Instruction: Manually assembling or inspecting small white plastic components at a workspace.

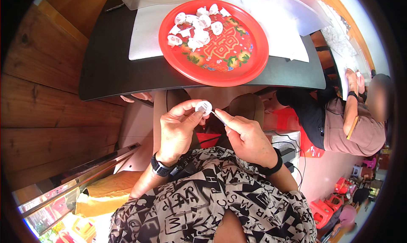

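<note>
Between thumb and fingers, my left hand (176, 130) pinches a small round white plastic part (204, 108) above my lap. My right hand (251, 137) is closed around a thin tool (219, 117) with a narrow metal tip, which meets the right edge of the white part. Most of the tool's handle is hidden in my fingers, so its exact kind cannot be told. Beyond my hands, a round red tray (216, 78) with a painted fruit pattern stands on the table. Several similar white plastic parts (199, 31) lie loosely in its left half.
Under the tray, a white sheet (146, 35) covers part of the dark table (106, 65). A wooden wall (55, 99) rises at my left. To the right, a co-worker (356, 120) sits at another table, near red stools (324, 211) and dark cables (302, 158).
</note>
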`<action>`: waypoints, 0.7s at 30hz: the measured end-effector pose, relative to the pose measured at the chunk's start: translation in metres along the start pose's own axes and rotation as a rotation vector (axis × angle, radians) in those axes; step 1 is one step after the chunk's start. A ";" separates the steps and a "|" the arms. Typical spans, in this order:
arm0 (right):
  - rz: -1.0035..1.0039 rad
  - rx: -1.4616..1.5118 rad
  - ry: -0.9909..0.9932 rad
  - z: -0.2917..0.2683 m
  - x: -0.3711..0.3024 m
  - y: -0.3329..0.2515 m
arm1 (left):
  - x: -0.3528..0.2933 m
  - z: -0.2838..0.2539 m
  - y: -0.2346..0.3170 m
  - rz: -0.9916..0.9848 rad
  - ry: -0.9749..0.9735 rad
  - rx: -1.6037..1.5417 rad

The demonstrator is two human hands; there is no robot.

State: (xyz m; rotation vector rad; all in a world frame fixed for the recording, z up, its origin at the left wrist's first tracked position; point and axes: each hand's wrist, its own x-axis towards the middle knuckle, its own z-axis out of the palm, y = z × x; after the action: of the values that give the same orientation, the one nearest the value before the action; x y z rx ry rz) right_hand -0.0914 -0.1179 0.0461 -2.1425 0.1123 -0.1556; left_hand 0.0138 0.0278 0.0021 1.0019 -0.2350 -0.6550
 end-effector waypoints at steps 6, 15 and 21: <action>-0.001 -0.005 0.002 0.000 0.001 -0.002 | -0.001 0.000 -0.002 0.016 0.009 0.055; 0.002 -0.116 -0.072 -0.003 0.001 -0.004 | -0.004 0.004 0.000 0.035 0.018 0.228; 0.010 -0.357 -0.186 -0.008 0.001 -0.008 | -0.006 0.006 -0.004 0.090 0.002 0.320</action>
State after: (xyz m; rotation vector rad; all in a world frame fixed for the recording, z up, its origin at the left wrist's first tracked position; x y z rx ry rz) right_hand -0.0911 -0.1200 0.0574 -2.4994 0.0440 0.0770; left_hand 0.0053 0.0260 0.0027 1.2906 -0.3895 -0.5433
